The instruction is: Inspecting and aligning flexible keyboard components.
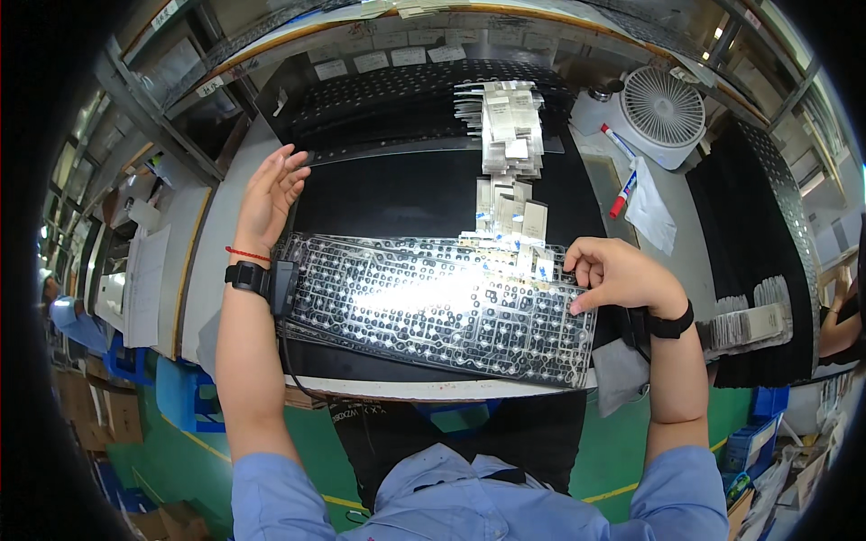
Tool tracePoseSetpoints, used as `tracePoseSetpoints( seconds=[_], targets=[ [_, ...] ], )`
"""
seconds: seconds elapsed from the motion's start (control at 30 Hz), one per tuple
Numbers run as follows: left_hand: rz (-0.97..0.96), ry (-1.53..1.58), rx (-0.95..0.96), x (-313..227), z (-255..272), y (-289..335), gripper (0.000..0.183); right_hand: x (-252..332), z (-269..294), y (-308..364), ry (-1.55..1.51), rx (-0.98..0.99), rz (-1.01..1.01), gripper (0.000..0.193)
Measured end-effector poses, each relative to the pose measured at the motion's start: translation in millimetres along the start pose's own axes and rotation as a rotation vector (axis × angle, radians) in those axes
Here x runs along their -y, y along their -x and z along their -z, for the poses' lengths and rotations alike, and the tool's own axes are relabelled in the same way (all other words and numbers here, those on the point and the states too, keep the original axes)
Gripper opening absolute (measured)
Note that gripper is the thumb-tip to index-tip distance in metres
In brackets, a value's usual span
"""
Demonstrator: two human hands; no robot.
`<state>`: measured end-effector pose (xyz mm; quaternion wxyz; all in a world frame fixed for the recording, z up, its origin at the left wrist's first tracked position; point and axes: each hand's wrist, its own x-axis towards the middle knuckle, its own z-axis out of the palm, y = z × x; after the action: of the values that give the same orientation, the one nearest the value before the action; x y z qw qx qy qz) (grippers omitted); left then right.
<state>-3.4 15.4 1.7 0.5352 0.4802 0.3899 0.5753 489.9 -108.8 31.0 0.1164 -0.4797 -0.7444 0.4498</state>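
Observation:
Clear keyboard membrane sheets with dark dots and traces lie overlapped across the black work surface, slightly askew. Glare whitens their middle. My right hand is at their right edge, fingers curled and thumb against the plastic; its grip is partly hidden. My left hand is raised beyond the sheets' left end, fingers apart, holding nothing. Below it, a small black box with a cable sits against the left edge. Pale tabs with labels spread from the sheets' far edge toward a tall stack of similar tabs.
A white fan stands at the back right. Near it lie red-capped markers and a white cloth. More bundled tabs rest at the right, close to another person's arm. A perforated metal panel backs the bench.

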Motion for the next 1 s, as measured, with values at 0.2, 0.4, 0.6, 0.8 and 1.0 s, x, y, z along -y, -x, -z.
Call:
tracePoseSetpoints(
  seconds=[0.2, 0.4, 0.6, 0.8, 1.0],
  targets=[
    [-0.003, 0.005, 0.006, -0.8, 2.5, 0.0, 0.040, -3.7, -0.5, 2.4, -0.223, 0.159, -0.045, 0.034],
    [0.010, -0.018, 0.024, -1.0, 1.8, 1.4, 0.040, -10.3, -0.4, 1.5, -0.111, 0.149, 0.022, 0.026],
    [0.068, -0.075, 0.071, -5.9, -2.0, 6.0, 0.042, -3.8, -2.2, -3.2, -0.194, -0.116, 0.059, 0.014],
    [0.292, -0.262, 0.223, -6.7, -14.6, 13.8, 0.043, -14.2, 3.8, -8.3, -0.301, -0.373, 0.045, 0.011],
    [0.250, -0.286, 0.303, -1.2, -5.7, 13.4, 0.040, -18.5, 5.7, -13.6, -0.292, -0.406, 0.060, 0.011]
  ],
)
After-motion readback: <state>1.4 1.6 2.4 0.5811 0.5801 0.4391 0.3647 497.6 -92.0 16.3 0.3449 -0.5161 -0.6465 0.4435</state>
